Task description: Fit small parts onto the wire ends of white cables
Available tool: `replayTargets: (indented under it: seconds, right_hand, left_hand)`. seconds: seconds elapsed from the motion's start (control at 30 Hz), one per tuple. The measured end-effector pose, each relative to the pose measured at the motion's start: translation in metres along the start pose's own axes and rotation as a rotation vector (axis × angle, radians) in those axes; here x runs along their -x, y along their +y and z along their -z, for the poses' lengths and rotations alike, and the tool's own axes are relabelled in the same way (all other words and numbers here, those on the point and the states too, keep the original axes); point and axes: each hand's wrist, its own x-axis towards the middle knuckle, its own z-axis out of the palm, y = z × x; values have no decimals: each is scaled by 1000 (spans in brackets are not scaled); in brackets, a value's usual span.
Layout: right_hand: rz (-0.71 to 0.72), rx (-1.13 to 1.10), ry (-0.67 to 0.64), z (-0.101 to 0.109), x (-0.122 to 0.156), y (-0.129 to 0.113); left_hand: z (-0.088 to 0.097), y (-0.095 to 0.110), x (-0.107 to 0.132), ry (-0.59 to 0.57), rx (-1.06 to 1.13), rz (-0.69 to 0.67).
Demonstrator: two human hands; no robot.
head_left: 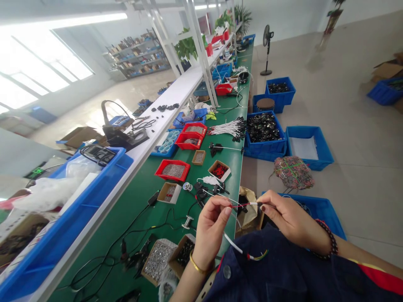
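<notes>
My left hand [214, 224] pinches the thin red wire end of a white cable [233, 243] between thumb and fingertips. Opposite it, my right hand [283, 216] grips the cable by a small black part near its white sheath. A short stretch of red wire [241, 205] spans the gap between the two hands. The rest of the cable hangs below my left hand, and its far end shows several thin coloured wires [260, 255] against the dark jacket. Just beyond my left hand, black parts with white leads [201, 191] lie on the green bench.
On the green bench [126, 226] stand red bins [172, 170], a box of red parts [219, 170], a box of metal pieces [157, 258] and solder spools [187, 222]. A bundle of white cables [228, 128] lies farther along. Blue crates [264, 134] line the floor at right.
</notes>
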Motion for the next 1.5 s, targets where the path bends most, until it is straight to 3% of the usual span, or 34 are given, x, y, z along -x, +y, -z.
replayTargets:
  seconds: [0.17, 0.4, 0.6, 0.83, 1.0, 1.17, 1.5]
  right_hand:
    - [-12, 70, -54, -1, -1, -4]
    - [-34, 157, -30, 0, -1, -10]
    - [-49, 159, -20, -2, -1, -12]
    - [7, 193, -156, -6, 0, -10]
    - [13, 193, -158, -7, 2, -9]
    - [17, 179, -164, -8, 4, -7]
    - [109, 193, -261, -1, 6, -8]
  left_hand:
    - [2, 5, 0, -19, -129, -60]
    - [16, 5, -4, -123, -550, -154]
    - [9, 0, -5, -136, -432, -27]
    - [-1, 6, -4, -316, -644, -250]
    - [1, 5, -4, -253, -724, -270]
    - [3, 8, 1, -351, -731, -262]
    - [2, 4, 8, -441, -643, -199]
